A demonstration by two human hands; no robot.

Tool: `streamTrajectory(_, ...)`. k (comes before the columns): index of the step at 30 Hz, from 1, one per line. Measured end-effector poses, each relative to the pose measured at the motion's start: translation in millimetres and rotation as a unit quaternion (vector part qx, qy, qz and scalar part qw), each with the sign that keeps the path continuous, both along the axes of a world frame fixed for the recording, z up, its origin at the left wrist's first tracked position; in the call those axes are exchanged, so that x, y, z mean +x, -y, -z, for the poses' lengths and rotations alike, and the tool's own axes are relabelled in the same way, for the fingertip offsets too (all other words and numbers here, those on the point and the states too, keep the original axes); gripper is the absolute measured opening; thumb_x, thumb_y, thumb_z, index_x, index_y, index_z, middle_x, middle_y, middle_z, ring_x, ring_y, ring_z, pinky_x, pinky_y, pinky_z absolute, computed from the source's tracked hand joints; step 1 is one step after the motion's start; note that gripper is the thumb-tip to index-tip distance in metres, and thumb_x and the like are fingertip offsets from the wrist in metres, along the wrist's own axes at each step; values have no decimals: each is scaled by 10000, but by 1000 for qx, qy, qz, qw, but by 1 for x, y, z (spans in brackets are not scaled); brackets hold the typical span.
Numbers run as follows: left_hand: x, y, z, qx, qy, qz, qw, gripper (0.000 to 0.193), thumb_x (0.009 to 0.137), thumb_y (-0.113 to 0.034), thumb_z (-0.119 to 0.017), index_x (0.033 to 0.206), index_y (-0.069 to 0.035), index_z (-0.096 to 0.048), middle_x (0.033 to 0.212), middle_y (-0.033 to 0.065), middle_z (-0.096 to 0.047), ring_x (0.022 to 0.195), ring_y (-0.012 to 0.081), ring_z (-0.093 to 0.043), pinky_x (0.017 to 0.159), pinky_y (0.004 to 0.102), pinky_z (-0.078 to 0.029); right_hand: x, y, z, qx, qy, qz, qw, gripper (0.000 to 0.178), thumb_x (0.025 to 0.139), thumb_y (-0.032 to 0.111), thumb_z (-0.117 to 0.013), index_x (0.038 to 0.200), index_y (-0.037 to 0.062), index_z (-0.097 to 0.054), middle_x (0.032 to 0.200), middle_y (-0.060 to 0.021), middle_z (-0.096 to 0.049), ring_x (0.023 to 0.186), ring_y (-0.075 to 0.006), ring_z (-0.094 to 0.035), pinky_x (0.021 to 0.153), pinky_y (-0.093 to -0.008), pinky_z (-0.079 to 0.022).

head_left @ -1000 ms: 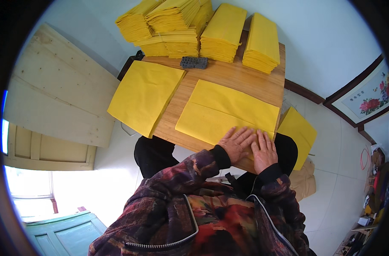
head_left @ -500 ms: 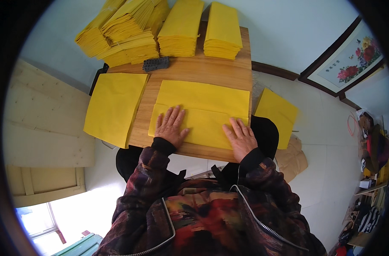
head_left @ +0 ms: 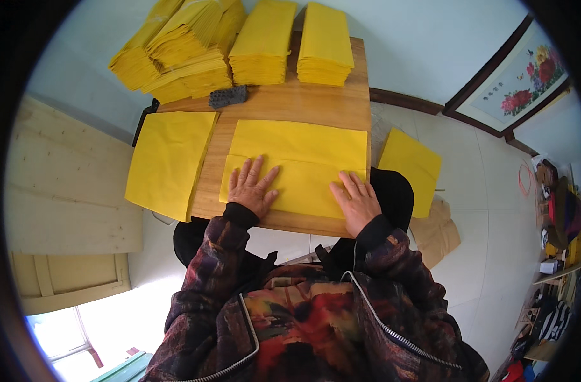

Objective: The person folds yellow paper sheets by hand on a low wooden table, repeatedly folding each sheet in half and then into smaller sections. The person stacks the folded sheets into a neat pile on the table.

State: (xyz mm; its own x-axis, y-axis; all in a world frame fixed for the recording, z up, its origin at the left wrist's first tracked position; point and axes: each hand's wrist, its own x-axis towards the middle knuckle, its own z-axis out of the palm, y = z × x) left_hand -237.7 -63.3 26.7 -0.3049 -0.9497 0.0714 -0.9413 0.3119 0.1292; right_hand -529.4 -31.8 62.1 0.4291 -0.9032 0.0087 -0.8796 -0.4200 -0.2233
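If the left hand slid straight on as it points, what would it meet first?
Past the folded yellow sheet and bare wooden table, the left hand would probably meet the yellow stack behind and right of the grey block; fisheye bend makes this uncertain.

Plain yellow sheet (head_left: 297, 178), brown wood-grained table (head_left: 290, 102), dark red-mottled sleeves (head_left: 206, 270)

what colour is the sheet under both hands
The sheet is yellow; the head view shows it best.
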Motion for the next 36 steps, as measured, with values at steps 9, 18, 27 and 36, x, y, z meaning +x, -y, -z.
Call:
streamTrajectory(9, -1, 4, -1, 27, 31, -2, 999, 515, 918, -509, -461, 1415, -377, -425, 1575, 56, -202, 1445, 307, -181, 1143, 542, -108, 110, 14, 26, -60, 135, -16, 989, 424, 893, 182, -477, 1269, -9, -520, 1428, -160, -407, 1373, -334, -321, 1138, -547, -172)
streamTrajectory(18, -2, 5, 0, 25, 42, -5, 999, 519, 915, -468, -483, 1419, -359, -426, 1575, 52, -209, 1445, 305, -182, 1144, 533, -119, 125, 32, 32, -13, 150, 82, 985, 694, 856, 433, -605, 1375, 13, -414, 1480, -175, -329, 1416, -367, -199, 1132, -570, -114)
streamTrajectory(27, 3, 6, -1, 28, -3, 2, 1000, 573, 892, -496, -526, 1434, -361, -396, 1569, 70, -220, 1436, 321, -201, 1138, 545, -145, 61, -30, 33, -26, 117, 105, 987, 922, 742, 461, -735, 1441, 44, -303, 1545, -182, -136, 1415, -474, -43, 1123, -590, -67)
streamTrajectory(36, -82, 8, -12, -45, 96, 84, 991, 545, 917, -383, -480, 1427, -203, -416, 1561, 37, -254, 1447, 249, -201, 1131, 549, -158, 42, -53, 25, 35, 63, 88, 994, 942, 758, 524, -698, 1467, 53, -296, 1558, -202, -103, 1411, -508, -4, 1136, -579, -25)
